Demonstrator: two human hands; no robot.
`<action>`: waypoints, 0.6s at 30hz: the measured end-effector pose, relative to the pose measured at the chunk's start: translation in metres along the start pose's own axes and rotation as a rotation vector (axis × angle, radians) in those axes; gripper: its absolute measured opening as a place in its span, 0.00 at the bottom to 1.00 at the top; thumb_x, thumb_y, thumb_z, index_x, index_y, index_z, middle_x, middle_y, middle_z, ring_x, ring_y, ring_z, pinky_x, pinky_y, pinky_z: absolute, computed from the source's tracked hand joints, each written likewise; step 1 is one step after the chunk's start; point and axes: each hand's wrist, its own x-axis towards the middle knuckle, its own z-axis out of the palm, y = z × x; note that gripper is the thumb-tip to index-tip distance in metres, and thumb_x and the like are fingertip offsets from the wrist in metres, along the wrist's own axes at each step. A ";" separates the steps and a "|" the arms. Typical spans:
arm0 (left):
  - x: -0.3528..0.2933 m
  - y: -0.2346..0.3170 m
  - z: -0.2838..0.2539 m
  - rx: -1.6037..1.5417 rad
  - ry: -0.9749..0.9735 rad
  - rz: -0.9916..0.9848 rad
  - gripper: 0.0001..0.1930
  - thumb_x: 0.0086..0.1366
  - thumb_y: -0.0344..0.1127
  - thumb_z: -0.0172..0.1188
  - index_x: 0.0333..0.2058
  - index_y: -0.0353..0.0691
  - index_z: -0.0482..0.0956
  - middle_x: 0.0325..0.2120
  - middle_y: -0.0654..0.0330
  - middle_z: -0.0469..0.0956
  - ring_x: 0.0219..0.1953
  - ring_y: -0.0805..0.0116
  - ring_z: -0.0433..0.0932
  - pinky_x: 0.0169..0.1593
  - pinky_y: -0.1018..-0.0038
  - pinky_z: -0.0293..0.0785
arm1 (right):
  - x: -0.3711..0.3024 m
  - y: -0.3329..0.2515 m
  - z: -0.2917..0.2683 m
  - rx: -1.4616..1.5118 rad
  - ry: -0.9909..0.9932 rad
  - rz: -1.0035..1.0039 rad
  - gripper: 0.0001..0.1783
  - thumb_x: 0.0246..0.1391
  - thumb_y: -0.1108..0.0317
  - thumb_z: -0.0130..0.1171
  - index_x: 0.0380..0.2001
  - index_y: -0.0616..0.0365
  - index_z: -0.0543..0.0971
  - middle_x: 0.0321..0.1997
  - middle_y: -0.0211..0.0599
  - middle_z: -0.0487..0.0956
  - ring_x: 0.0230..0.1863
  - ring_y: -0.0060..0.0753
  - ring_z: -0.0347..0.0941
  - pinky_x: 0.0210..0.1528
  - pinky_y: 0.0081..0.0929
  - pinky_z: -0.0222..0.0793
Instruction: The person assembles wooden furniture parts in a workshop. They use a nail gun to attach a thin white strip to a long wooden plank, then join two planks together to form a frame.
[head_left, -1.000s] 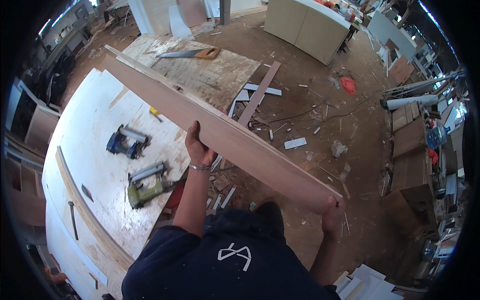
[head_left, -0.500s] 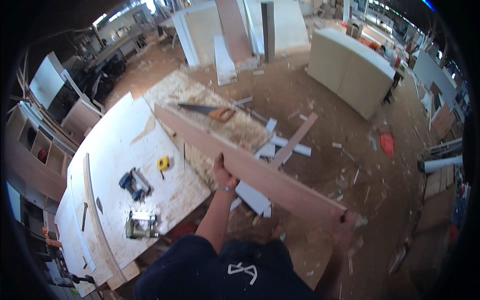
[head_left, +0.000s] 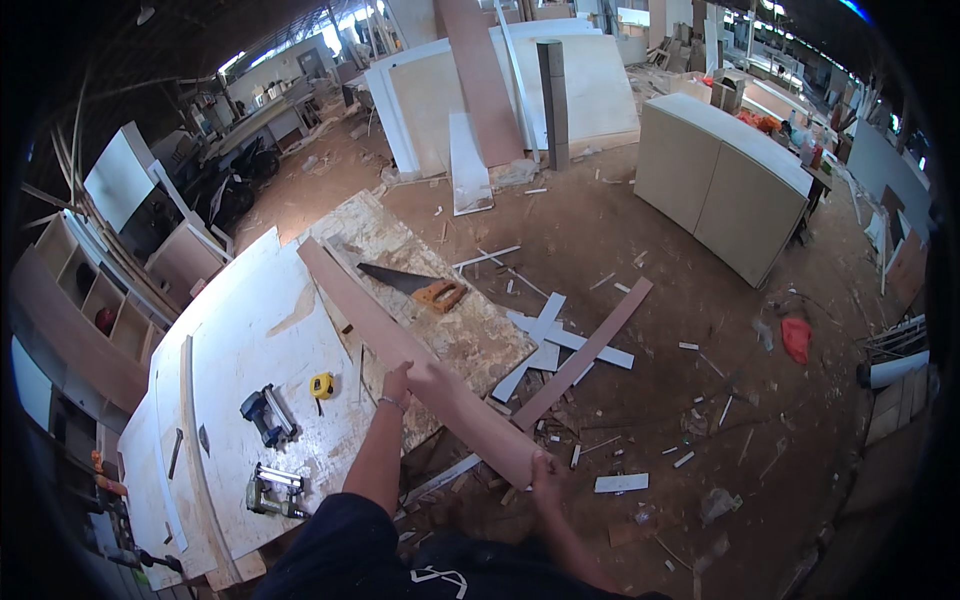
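Plank, long, narrow and reddish-brown (head_left: 460, 412), slants from 10 o'clock, where its far end is above the worktable (head_left: 330, 330), to between 5 and 6 o'clock, over the littered floor (head_left: 690, 540). Whether that far end touches the tabletop, I cannot tell. The left hand (head_left: 398, 382) is closed on the 8 o'clock edge near mid-length; fingers underneath are hidden. The right hand (head_left: 546, 475) grips the near end at its corner. A handsaw (head_left: 440, 294) lies at 3 o'clock from the plank's far half, and a yellow tape measure (head_left: 321, 386) at 9 o'clock from the left hand.

The plank should be fairly light but awkwardly long, stiff edgewise and perhaps slightly springy across its flat. Its matt face suggests good grip; raw edges may splinter. Holding it at the middle and one end seems sound, since an end alone would let it dip.
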 end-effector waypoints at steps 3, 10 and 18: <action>0.015 -0.009 -0.073 0.810 0.316 0.356 0.39 0.58 0.43 0.68 0.60 0.22 0.63 0.53 0.40 0.75 0.53 0.44 0.77 0.60 0.54 0.73 | 0.001 0.014 0.062 0.180 -0.070 0.000 0.28 0.65 0.50 0.60 0.53 0.66 0.79 0.49 0.42 0.81 0.47 0.32 0.77 0.51 0.32 0.73; -0.112 0.016 0.063 1.281 -0.947 0.895 0.23 0.66 0.50 0.57 0.57 0.48 0.78 0.50 0.48 0.80 0.56 0.49 0.77 0.69 0.46 0.54 | 0.015 0.029 0.129 0.373 0.024 -0.019 0.27 0.67 0.53 0.61 0.56 0.66 0.77 0.50 0.39 0.80 0.49 0.30 0.77 0.50 0.31 0.75; -0.057 0.007 0.043 1.316 -1.122 1.041 0.19 0.71 0.54 0.50 0.50 0.53 0.83 0.44 0.60 0.83 0.53 0.59 0.78 0.65 0.49 0.56 | 0.037 0.002 0.150 0.593 -0.154 0.143 0.24 0.66 0.57 0.60 0.57 0.61 0.73 0.51 0.40 0.79 0.49 0.34 0.79 0.50 0.36 0.79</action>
